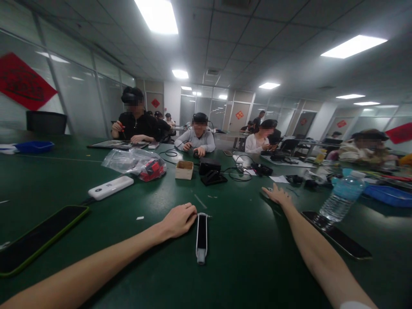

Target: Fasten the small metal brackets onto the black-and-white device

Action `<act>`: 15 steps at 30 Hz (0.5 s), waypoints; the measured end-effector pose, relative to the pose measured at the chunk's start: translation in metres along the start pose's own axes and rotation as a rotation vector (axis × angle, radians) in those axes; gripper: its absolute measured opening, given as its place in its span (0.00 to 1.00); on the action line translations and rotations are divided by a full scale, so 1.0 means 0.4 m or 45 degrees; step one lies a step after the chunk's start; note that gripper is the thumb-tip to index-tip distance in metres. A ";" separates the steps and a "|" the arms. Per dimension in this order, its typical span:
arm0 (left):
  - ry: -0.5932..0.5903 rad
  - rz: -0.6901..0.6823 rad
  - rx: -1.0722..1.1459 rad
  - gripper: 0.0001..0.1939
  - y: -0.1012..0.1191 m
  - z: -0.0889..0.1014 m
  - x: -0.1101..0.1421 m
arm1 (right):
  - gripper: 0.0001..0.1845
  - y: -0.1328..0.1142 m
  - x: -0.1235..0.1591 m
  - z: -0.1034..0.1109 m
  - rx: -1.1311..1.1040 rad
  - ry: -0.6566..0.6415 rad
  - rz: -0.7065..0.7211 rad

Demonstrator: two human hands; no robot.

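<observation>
My left hand rests on the green table with its fingers curled down. Its fingertips are beside the far end of a narrow device with a black face and a pale frame; whether they touch it I cannot tell. What the curled fingers hold, if anything, is hidden. A small metal pin sticks out at the device's upper right. My right hand reaches farther out, its fingers stretched and apart, low over the table. Under its fingertips lies a small shiny piece, too small to name.
At left lie a green-edged phone, a white power bank and a plastic bag. Ahead stand a small wooden box and a black stand. A water bottle and dark phone are at right. Several people sit beyond.
</observation>
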State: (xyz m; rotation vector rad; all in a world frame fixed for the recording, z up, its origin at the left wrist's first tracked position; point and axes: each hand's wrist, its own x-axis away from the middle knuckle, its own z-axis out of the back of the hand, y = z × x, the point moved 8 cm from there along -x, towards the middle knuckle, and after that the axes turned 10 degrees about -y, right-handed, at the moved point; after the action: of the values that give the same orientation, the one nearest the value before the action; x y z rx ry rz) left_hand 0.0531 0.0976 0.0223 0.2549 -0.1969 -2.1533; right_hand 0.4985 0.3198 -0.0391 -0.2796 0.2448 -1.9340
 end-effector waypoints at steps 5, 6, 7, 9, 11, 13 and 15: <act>-0.024 0.018 0.045 0.10 -0.008 -0.005 -0.005 | 0.42 -0.082 -0.063 -0.016 0.057 -0.050 0.249; -0.032 0.023 0.048 0.10 -0.009 -0.007 -0.005 | 0.39 -0.098 -0.070 -0.018 0.074 -0.058 0.300; -0.040 0.026 0.046 0.10 -0.010 -0.008 -0.005 | 0.36 -0.113 -0.076 -0.019 0.090 -0.067 0.354; -0.061 0.028 0.033 0.10 -0.011 -0.012 -0.005 | 0.31 -0.140 -0.079 -0.021 0.116 -0.083 0.456; -0.070 0.031 0.017 0.10 -0.011 -0.013 -0.004 | 0.28 -0.160 -0.070 -0.020 0.128 -0.087 0.535; -0.068 0.033 0.017 0.09 -0.012 -0.011 -0.002 | 0.26 -0.172 -0.044 -0.017 0.128 -0.083 0.598; -0.060 0.024 0.020 0.09 -0.009 -0.009 -0.001 | 0.25 -0.181 0.001 -0.017 0.122 -0.085 0.666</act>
State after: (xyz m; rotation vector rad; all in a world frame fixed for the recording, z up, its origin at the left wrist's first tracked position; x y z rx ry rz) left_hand 0.0512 0.0998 0.0181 0.2107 -0.2428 -2.1414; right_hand 0.4323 0.3463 -0.0238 -0.1920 0.1604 -1.4123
